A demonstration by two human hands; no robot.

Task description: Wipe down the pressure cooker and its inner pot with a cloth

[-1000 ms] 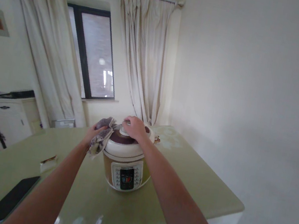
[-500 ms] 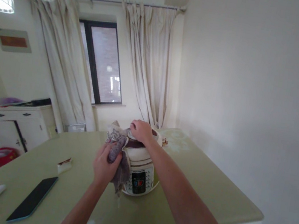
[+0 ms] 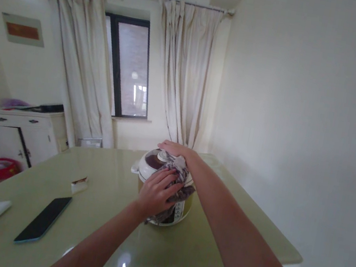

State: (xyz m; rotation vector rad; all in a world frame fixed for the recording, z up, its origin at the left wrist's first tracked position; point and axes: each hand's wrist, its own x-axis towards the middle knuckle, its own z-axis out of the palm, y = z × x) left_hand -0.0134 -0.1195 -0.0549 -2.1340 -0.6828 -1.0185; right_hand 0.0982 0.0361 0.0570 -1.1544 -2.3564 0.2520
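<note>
In the head view, the round cooker [image 3: 144, 171] stands just below the centre of the frame, right at the end of my reach, with the grey-purple cloth [image 3: 184, 193] bunched over its front right side. My left hand [image 3: 157, 190] comes up from the bottom of the frame and lies on that cloth, fingers slightly spread and laid flat along it, pointing to the upper right; whether a fold is pinched under my palm I cannot tell. So the cloth sits between this hand and the cooker, hanging longest from its upper end near the lid knob [image 3: 162, 155] down past the control panel [image 3: 179, 211], which it partly covers. My right hand [image 3: 175, 148] reaches in from the lower right and arches over the top of the lid, fingers close together and pointing left; it is the nearer one to the knob, but its underside is hidden, so I can't say what it grips. The cloth's upper end reaches just under it, touching or not I can't tell. The left is the nearer one to the panel. Well apart, in the lower left, lies a dark phone [image 3: 43, 219] on the green table [image 3: 106, 171].
</note>
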